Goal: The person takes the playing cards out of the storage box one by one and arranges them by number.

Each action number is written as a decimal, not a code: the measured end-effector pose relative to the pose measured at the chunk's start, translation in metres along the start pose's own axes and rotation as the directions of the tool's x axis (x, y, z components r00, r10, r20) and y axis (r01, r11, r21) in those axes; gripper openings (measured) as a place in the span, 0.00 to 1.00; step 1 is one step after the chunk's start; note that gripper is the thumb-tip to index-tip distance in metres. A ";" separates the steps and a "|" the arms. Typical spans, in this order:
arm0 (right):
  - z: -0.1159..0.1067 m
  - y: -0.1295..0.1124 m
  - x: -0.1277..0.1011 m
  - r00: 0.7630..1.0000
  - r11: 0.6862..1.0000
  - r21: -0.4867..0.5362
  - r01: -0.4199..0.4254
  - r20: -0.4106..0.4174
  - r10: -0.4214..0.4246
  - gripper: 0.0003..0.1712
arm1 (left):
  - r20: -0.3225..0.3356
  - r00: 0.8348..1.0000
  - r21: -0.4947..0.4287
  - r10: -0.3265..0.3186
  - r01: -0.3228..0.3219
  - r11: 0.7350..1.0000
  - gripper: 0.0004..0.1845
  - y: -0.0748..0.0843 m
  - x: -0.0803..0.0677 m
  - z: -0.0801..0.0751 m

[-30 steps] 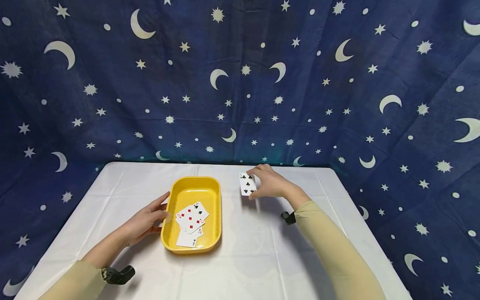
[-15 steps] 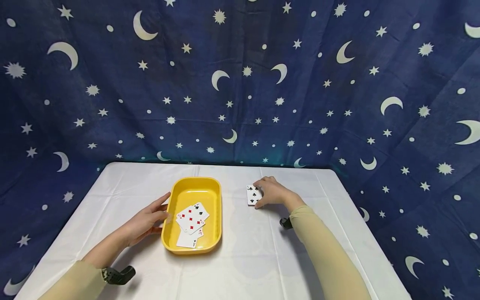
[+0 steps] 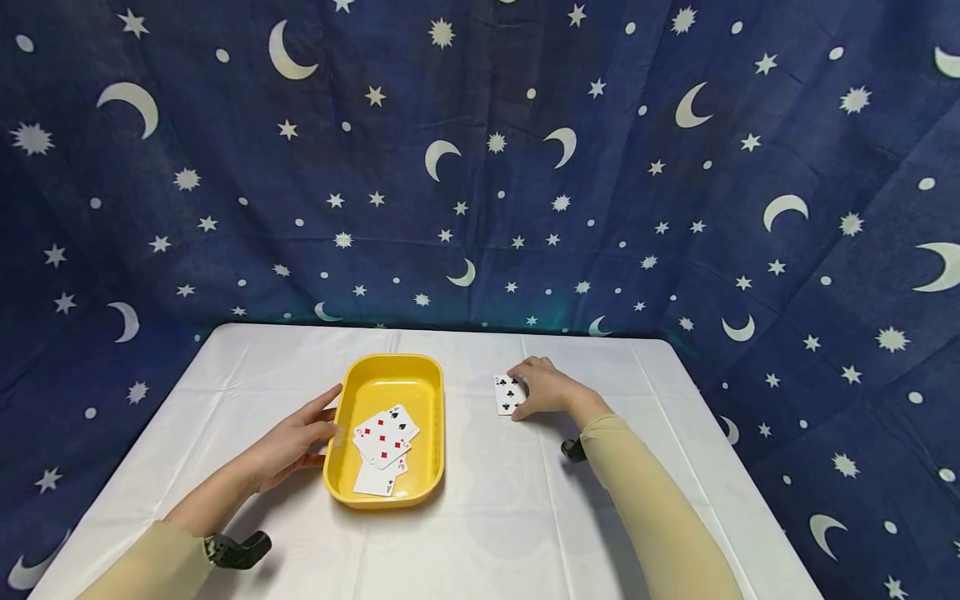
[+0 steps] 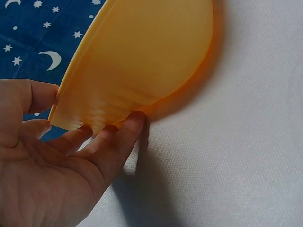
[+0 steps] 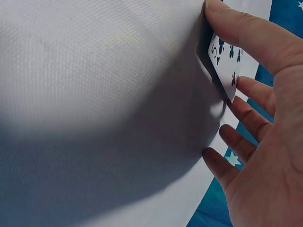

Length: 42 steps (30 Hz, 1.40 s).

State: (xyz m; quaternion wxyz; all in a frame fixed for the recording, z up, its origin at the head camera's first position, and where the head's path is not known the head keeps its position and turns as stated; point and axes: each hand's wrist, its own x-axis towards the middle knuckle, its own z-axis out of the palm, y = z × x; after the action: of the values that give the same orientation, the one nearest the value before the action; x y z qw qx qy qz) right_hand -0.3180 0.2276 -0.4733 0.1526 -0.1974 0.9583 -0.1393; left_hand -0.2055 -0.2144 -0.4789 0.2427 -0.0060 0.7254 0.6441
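In the head view, risked fumbling the five of clubs [image 3: 506,398], probably because of thinness and a hold near the edges only, just over the white cloth [image 3: 465,542], right of the yellow tray [image 3: 393,388]. Spanned the card with the right hand [image 3: 553,390], thumb near, fingers far.

In the left wrist view, could have shifted the tray and its loose cards [image 3: 382,442] through an uneven push; rested the left hand [image 3: 295,440] against rim and outer wall, fingers spread.

In the right wrist view, could have bent the card by squeezing too hard; pinched it between thumb and nearest fingertips, other fingers apart. Too shaded to judge contact with the cloth.
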 end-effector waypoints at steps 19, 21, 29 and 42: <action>-0.002 0.005 -0.002 1.000 0.999 0.043 -0.010 0.015 0.010 0.50 | 0.011 1.000 -0.019 0.022 -0.022 1.000 0.43 0.001 0.000 0.000; -0.002 0.004 -0.003 1.000 0.999 0.043 -0.011 0.017 0.010 0.50 | 0.011 1.000 -0.018 0.022 -0.022 1.000 0.43 0.001 0.000 0.000; -0.001 0.003 -0.002 1.000 0.999 0.044 -0.012 0.021 0.011 0.51 | 0.010 1.000 -0.020 0.020 -0.019 1.000 0.43 0.001 0.000 -0.001; 0.000 0.004 -0.002 0.999 0.999 0.043 -0.016 0.037 0.014 0.55 | 0.002 1.000 -0.006 0.011 -0.011 1.000 0.43 -0.001 -0.001 0.000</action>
State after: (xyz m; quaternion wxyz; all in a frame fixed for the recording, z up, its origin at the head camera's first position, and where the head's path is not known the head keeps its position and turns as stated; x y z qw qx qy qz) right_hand -0.3177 0.2322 -0.4741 0.1756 -0.1895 0.9535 -0.1551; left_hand -0.2046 -0.2147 -0.4795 0.2397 -0.0022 0.7232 0.6477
